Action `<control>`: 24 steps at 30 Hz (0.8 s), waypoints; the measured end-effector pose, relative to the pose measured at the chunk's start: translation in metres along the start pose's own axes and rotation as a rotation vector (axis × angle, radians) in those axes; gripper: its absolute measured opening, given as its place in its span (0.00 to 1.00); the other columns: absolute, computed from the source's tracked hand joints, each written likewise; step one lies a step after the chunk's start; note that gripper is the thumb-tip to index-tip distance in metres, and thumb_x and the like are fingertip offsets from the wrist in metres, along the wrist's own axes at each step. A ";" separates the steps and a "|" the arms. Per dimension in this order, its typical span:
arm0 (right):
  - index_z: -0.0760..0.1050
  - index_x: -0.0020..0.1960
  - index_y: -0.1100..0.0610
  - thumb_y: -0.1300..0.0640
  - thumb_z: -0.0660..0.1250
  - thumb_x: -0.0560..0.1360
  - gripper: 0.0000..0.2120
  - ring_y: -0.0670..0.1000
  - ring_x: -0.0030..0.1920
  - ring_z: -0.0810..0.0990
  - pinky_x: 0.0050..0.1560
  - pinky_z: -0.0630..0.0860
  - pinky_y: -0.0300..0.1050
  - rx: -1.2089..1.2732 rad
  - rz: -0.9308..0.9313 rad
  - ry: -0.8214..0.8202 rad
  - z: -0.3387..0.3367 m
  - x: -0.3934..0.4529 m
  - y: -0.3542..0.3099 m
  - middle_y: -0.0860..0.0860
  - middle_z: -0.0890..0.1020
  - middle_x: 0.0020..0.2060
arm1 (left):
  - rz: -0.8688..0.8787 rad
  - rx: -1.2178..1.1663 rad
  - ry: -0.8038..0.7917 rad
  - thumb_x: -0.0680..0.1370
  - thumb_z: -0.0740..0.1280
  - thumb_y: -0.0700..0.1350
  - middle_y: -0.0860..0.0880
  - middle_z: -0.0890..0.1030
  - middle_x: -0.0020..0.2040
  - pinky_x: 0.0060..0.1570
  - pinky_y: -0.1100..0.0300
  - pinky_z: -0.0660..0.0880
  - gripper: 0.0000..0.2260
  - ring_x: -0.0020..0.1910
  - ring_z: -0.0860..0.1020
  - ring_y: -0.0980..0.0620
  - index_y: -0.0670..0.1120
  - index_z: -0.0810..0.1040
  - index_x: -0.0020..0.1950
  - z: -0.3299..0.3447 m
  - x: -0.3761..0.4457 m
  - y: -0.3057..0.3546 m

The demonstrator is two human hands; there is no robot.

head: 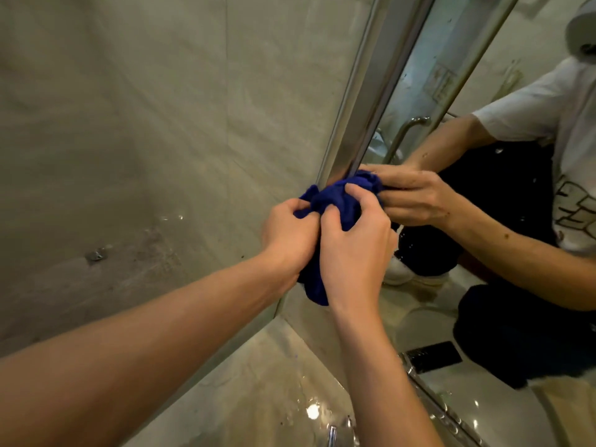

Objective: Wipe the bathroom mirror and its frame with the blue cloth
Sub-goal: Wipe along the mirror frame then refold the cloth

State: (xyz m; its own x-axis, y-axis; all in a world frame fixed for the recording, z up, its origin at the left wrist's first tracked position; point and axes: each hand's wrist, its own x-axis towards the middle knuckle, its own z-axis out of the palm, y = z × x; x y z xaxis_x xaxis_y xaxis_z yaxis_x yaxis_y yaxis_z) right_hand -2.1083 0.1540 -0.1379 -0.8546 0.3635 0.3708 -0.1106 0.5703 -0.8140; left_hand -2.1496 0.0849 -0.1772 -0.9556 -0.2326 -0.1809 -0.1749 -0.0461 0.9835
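Marble-look wall tiles (145, 124) meet the mirror's metal frame (364, 101), where both hands bunch the blue cloth (335, 201) against the frame's lower stretch.

Left hand (287, 237) and right hand (354, 250) each grip the wadded cloth, fingers curled into it, at the frame's edge beside the mirror (451, 75). Bunched so tightly, it may skip the narrow groove or smear spots across the glass. Water drops (96, 254) dot the tile, and the wet countertop (258, 382) below, with a chrome tap (332, 435) near, could soak the trailing end.
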 end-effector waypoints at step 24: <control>0.78 0.58 0.55 0.54 0.71 0.73 0.15 0.50 0.53 0.79 0.51 0.70 0.34 -0.027 -0.286 0.002 -0.039 0.075 -0.047 0.45 0.82 0.50 | 0.174 -0.169 0.036 0.75 0.67 0.42 0.45 0.86 0.46 0.49 0.49 0.81 0.09 0.46 0.84 0.46 0.46 0.81 0.54 0.010 -0.014 0.087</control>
State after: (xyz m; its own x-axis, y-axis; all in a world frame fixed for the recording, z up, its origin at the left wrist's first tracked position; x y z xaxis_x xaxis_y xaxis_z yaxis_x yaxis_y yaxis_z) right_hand -2.1476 0.1835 -0.0545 -0.7895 0.1863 0.5848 -0.3338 0.6692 -0.6639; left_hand -2.1541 0.0934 -0.0894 -0.9583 -0.2855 -0.0115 0.0370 -0.1637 0.9858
